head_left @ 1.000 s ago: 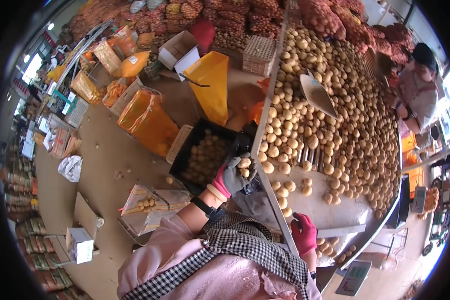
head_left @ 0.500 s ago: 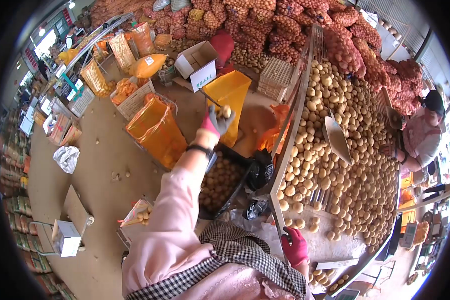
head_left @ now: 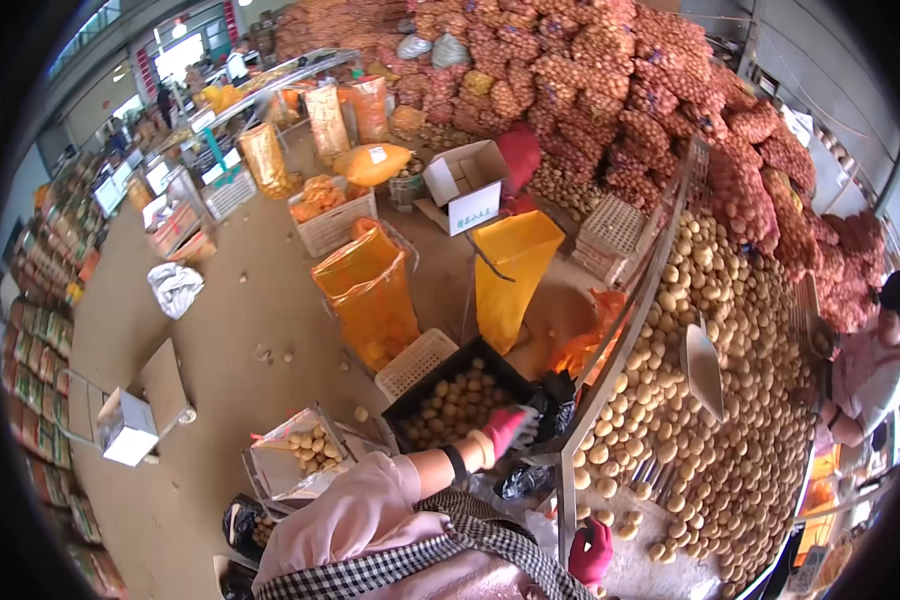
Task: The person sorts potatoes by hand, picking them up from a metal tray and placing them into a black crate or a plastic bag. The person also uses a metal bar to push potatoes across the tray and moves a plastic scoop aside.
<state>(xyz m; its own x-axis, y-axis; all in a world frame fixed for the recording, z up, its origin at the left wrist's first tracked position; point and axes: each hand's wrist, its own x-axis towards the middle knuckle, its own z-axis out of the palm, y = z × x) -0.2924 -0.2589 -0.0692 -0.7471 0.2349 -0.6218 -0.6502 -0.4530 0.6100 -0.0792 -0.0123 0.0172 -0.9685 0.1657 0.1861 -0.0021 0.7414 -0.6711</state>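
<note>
My left hand (head_left: 513, 430), in a pink and grey glove, is over the right edge of a black crate (head_left: 395, 415) holding many potatoes (head_left: 460, 405). Its fingers stretch towards the sorting table, and I see no potato in them. My right hand (head_left: 591, 553), in a pink glove, is curled beside the metal rail (head_left: 567, 490) at the table's near corner. What its fingers close on, if anything, is hidden. Loose potatoes (head_left: 710, 440) cover much of the table, and a metal scoop (head_left: 703, 372) lies among them.
Beyond the crate stand a yellow bag (head_left: 510, 270) on a frame and an orange bag (head_left: 365, 300). A box of potatoes (head_left: 295, 465) sits to the left. Stacked net sacks (head_left: 570, 90) line the back. Another person (head_left: 865, 375) is at the table's right side.
My left hand has come back from the yellow bag to the black crate; the potato it held no longer shows. My right hand appears lower, and the view has shifted.
</note>
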